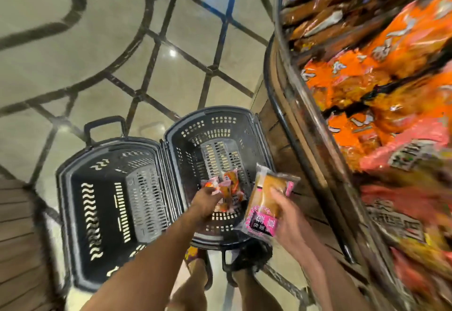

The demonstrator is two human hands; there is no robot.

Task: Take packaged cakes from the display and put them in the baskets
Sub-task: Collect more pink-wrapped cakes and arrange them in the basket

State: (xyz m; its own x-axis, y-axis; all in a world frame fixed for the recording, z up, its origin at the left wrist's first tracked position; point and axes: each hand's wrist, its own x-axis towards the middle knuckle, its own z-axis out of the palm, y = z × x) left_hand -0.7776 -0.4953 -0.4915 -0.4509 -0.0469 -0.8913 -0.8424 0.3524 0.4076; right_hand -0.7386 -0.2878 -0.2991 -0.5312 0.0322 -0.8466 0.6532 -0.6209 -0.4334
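1. The left hand (208, 200) grasps small cake packets (228, 183) low inside the right basket (220, 112).
2. The right hand (286, 215) grips a large packaged cake (265, 198) over that basket's display-side rim.
3. The left basket (66, 213) sits rim to rim beside it, with the display (367, 66) close on the right.

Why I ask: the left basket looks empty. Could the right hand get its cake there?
Probably not cleanly: the left hand, gripping small cake packets over the right basket, and its forearm lie between the right hand with its pink-labelled cake and the left basket.
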